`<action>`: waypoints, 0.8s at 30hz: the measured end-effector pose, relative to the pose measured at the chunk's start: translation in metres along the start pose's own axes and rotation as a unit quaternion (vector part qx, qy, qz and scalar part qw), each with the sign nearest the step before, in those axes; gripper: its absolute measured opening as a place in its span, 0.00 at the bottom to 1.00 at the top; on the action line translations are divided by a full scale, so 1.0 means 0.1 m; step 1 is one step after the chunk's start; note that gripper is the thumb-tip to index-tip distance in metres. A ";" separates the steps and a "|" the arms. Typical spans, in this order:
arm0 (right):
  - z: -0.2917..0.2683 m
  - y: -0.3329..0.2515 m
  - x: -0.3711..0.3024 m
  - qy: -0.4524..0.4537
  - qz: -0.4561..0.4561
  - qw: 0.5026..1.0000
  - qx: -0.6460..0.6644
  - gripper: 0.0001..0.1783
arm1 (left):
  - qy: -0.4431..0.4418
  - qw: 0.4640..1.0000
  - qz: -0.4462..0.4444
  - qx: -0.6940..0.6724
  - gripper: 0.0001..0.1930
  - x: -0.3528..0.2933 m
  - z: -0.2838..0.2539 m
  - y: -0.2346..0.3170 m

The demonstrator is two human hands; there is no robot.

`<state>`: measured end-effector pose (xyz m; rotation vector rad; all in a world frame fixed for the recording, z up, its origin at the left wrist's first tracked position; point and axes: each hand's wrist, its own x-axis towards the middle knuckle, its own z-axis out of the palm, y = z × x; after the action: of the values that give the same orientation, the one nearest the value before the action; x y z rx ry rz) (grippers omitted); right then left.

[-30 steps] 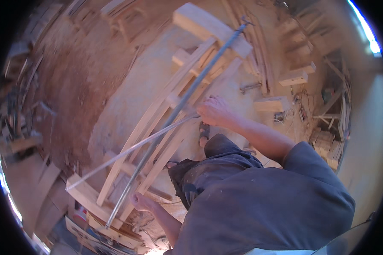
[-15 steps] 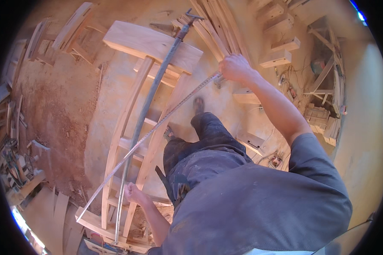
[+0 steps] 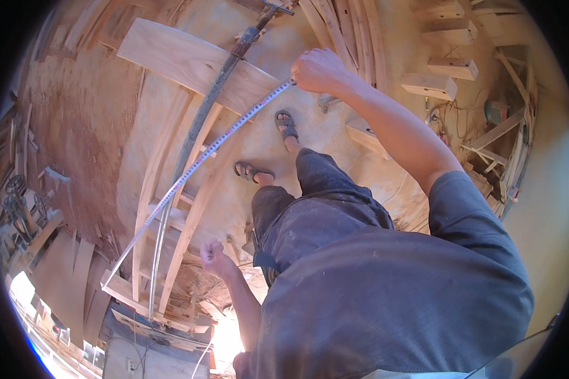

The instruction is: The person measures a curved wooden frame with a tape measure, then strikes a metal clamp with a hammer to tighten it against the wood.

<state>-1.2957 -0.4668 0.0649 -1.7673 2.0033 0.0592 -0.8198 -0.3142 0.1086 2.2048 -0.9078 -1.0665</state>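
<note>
The right hand [image 3: 319, 71], at the upper middle of the frame, is closed around one end of a tape measure [image 3: 199, 165]. The tape runs taut and diagonal from there down to the lower left, where its far end meets the lower rail of a curved wooden frame [image 3: 171, 208]. A long bar clamp [image 3: 196, 136] lies along the frame's length, crossing the broad top board [image 3: 189, 63] at the upper left.

The left hand [image 3: 214, 256], low in the middle of the frame, is curled into a loose fist beside the frame's inner slat; whether it grips anything is hard to tell from here, and it appears apart from the tape.

To measure well, the tape should stay straight and tight, free of the clamp bar, with its far hook seated square on the corner before the mark at the right hand is read.

No bin or box shows clearly; loose wooden blocks [image 3: 439, 76] lie on the sawdust-covered floor [image 3: 82, 126] at the upper right.
</note>
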 end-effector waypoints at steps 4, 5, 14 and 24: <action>-0.02 0.04 0.08 -0.030 -0.005 0.999 0.014 0.08 | 0.009 1.000 -0.023 0.002 0.12 -0.10 0.03 -0.16; -0.03 0.04 0.08 -0.035 -0.008 0.999 0.015 0.08 | 0.023 0.999 -0.030 -0.002 0.16 -0.12 0.05 -0.17; -0.13 0.03 0.10 -0.087 -0.015 0.996 0.020 0.11 | 0.019 0.999 -0.047 0.004 0.26 -0.22 0.18 -0.12; -0.02 0.10 0.14 -0.038 -0.034 0.998 0.033 0.10 | 0.013 0.999 -0.042 0.017 0.24 -0.24 0.25 -0.04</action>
<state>-1.3066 -0.4789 0.0589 -1.7647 1.8696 0.0379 -0.8497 -0.2978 0.1034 2.2982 -0.8348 -1.0639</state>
